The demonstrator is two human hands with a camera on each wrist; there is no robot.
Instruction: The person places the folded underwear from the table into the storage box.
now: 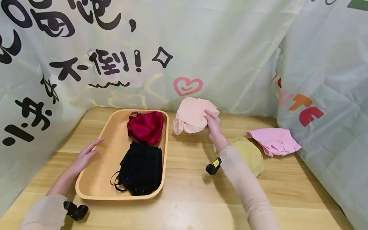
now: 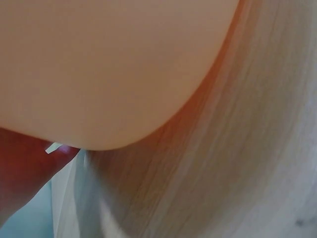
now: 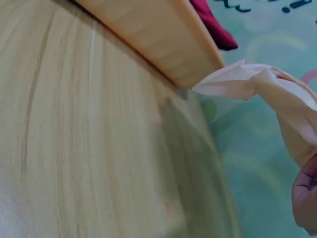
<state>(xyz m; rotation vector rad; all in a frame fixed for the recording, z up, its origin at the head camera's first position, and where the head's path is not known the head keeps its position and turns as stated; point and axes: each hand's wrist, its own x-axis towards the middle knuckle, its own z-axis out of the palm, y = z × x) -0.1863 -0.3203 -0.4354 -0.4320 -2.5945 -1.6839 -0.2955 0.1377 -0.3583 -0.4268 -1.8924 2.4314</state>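
Note:
My right hand [image 1: 214, 126] pinches a folded light-peach cloth [image 1: 192, 114] by its right edge, holding it up off the table just right of the tray. In the right wrist view the cloth [image 3: 292, 106] hangs from the curled fingers. At the left side of an orange plastic tray [image 1: 97, 172], my left hand [image 1: 84, 158] rests by the rim with its fingers extended. The left wrist view shows the tray [image 2: 109, 84] hiding part of that hand. Inside the tray lie a shiny dark-red fabric piece [image 1: 146, 127] and, nearer me, a black fabric piece [image 1: 142, 167] with a thin strap.
Right of the tray, a mustard-yellow cloth [image 1: 250, 156] lies on the wooden table [image 1: 189, 191], partly behind my right forearm. Beyond it is a pink cloth [image 1: 274, 140]. Pale printed curtains [image 1: 224, 57] stand along the back and sides.

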